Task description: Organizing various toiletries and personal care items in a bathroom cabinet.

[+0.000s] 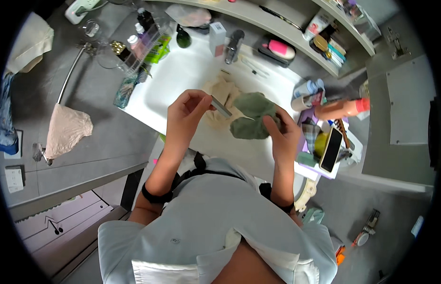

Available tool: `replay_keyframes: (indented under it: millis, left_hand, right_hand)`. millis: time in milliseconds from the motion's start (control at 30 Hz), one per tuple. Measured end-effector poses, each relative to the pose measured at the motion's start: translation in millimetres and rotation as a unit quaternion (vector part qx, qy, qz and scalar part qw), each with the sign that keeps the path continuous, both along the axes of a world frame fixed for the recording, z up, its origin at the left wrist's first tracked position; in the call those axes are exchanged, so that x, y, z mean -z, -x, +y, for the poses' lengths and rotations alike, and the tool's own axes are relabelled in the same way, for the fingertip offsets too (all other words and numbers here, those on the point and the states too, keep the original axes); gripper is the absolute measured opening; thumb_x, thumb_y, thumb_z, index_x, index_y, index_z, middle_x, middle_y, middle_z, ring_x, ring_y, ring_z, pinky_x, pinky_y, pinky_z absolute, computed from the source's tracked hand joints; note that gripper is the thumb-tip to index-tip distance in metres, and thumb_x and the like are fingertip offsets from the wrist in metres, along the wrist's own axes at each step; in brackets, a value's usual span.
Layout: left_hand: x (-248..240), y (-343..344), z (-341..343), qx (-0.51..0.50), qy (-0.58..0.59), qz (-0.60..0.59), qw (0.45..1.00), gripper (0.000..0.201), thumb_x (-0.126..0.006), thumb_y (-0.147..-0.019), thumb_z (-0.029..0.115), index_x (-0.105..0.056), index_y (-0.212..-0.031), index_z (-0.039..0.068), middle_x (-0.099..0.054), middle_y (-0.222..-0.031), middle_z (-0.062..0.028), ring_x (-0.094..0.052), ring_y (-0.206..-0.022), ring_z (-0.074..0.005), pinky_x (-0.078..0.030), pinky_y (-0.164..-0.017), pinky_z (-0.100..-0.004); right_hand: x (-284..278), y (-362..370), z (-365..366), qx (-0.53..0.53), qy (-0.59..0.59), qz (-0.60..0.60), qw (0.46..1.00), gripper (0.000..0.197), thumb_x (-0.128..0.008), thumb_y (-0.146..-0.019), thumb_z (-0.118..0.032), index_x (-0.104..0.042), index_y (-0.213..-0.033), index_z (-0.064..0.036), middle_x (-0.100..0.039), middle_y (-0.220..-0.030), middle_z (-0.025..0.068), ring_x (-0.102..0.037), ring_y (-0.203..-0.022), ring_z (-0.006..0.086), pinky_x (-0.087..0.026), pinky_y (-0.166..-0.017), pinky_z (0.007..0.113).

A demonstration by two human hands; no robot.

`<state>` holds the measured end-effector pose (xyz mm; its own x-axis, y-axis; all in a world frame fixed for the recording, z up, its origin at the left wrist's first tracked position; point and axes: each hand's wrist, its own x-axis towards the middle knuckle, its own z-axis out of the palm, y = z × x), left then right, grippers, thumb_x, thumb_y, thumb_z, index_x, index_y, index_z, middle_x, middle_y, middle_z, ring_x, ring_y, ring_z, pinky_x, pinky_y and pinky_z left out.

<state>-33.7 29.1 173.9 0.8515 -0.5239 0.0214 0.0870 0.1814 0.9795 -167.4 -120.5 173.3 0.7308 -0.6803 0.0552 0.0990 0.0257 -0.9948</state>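
Above the white sink (156, 102), my left hand (186, 113) pinches a thin, flat grey bar (221, 107) between thumb and fingertips. What the bar is made of, I cannot tell. My right hand (285, 135) grips a bunched green cloth (252, 106) by its right side, thumb toward me and fingers mostly hidden behind it. The bar's tip points at the cloth, close to its left edge; whether they touch is unclear. A crumpled beige cloth (213, 90) lies in the basin beneath both hands, partly covered by them and by the green cloth.
A dark faucet (234, 46) and an upright box (217, 39) stand at the sink's back. Left is a wire rack (147, 49) of bottles. On the right, a phone (331, 149) leans among toiletries beside an orange bottle (341, 109). A shelf (277, 28) runs overhead.
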Motion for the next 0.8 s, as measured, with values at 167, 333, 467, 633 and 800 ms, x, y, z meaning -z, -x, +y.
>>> replay_keyframes:
  millis: [167,333,467,633,800]
  left_hand:
    - [-3.3,8.8,-8.5,0.058,-0.037,-0.024,0.997,0.009,-0.057,-0.084,0.005,-0.055,-0.087,-0.003,-0.06,-0.079,-0.0045,-0.059,-0.076,-0.0104,-0.045,-0.07,-0.0212]
    - [-0.4,17.8,-14.1,0.139,-0.079,-0.116,0.98,0.007,-0.057,-0.083,0.002,-0.054,-0.088,-0.002,-0.058,-0.081,-0.0039,-0.056,-0.076,-0.0093,-0.045,-0.075,-0.0228]
    - [1.7,23.3,-17.8,0.132,-0.081,-0.146,0.977,0.007,-0.056,-0.083,0.002,-0.053,-0.087,-0.002,-0.057,-0.079,-0.0035,-0.055,-0.074,-0.0091,-0.045,-0.073,-0.0226]
    - [-4.4,24.2,-21.3,0.137,-0.105,-0.144,0.974,0.007,-0.055,-0.084,0.003,-0.052,-0.086,-0.002,-0.057,-0.078,-0.0038,-0.055,-0.072,-0.0087,-0.044,-0.067,-0.0217]
    - [0.3,21.2,-22.1,0.138,-0.104,-0.141,0.975,0.006,-0.055,-0.084,0.003,-0.052,-0.085,-0.002,-0.057,-0.077,-0.0037,-0.055,-0.07,-0.0087,-0.044,-0.067,-0.0213]
  right_hand:
    - [-4.3,-6.9,7.8,-0.052,0.045,0.026,0.997,0.027,-0.066,-0.076,-0.005,-0.058,-0.1,0.0022,-0.06,-0.086,0.004,-0.055,-0.077,0.0082,-0.044,-0.069,0.02]
    - [6.0,-7.0,10.4,-0.091,0.089,0.039,0.991,0.027,-0.069,-0.072,-0.009,-0.059,-0.095,-0.0005,-0.06,-0.085,0.0054,-0.055,-0.074,0.0107,-0.044,-0.067,0.022]
    - [1.0,-6.0,14.5,-0.097,0.117,0.079,0.985,0.018,-0.068,-0.071,-0.005,-0.058,-0.086,-0.0003,-0.058,-0.076,0.003,-0.053,-0.067,0.0078,-0.043,-0.06,0.02]
    - [2.1,-5.6,13.8,-0.083,0.142,0.114,0.98,0.016,-0.067,-0.07,-0.006,-0.057,-0.082,-0.0009,-0.058,-0.073,0.0059,-0.053,-0.063,0.0103,-0.044,-0.059,0.023]
    - [5.1,-6.9,16.3,-0.074,0.151,0.101,0.981,0.016,-0.068,-0.072,-0.005,-0.056,-0.081,-0.0013,-0.056,-0.066,0.0006,-0.048,-0.058,0.0039,-0.039,-0.053,0.018]
